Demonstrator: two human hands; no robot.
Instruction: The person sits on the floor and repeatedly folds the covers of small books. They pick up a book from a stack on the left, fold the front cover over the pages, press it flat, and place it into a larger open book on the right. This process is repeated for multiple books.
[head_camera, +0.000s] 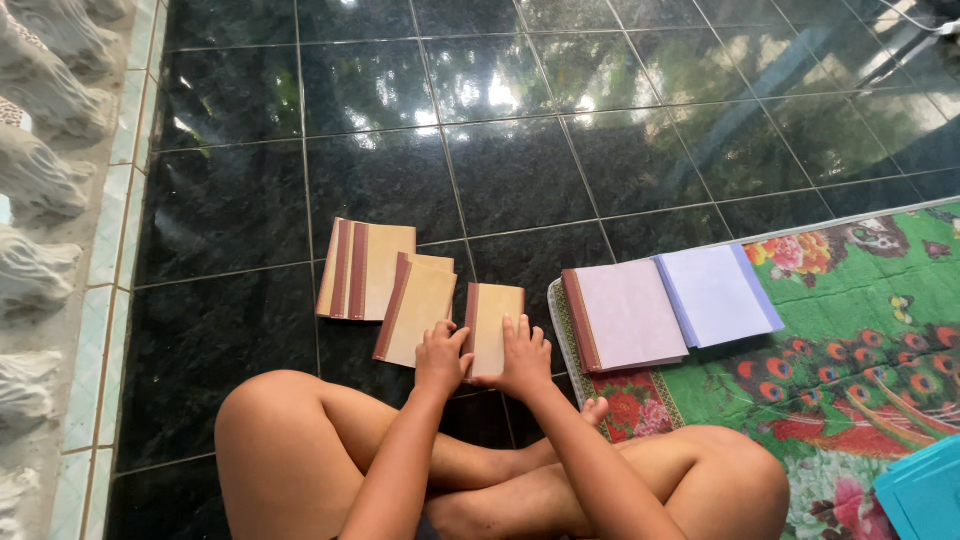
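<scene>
I sit cross-legged on a dark tiled floor. A small tan notebook with a red spine (493, 318) lies flat just in front of my knees. My left hand (441, 356) rests at its left lower edge, fingers curled against the spine. My right hand (523, 354) lies flat on its lower right part, fingers spread. To the left lie a tan notebook stack (418, 305) and another tan stack (365, 269), all red-spined.
A pale pink pad with a red spine (626, 312) and a lavender pad with a blue spine (715, 292) lie on a green floral mat (860, 330) at the right. A blue box corner (925, 495) shows bottom right. A stone balustrade (40, 200) lines the left.
</scene>
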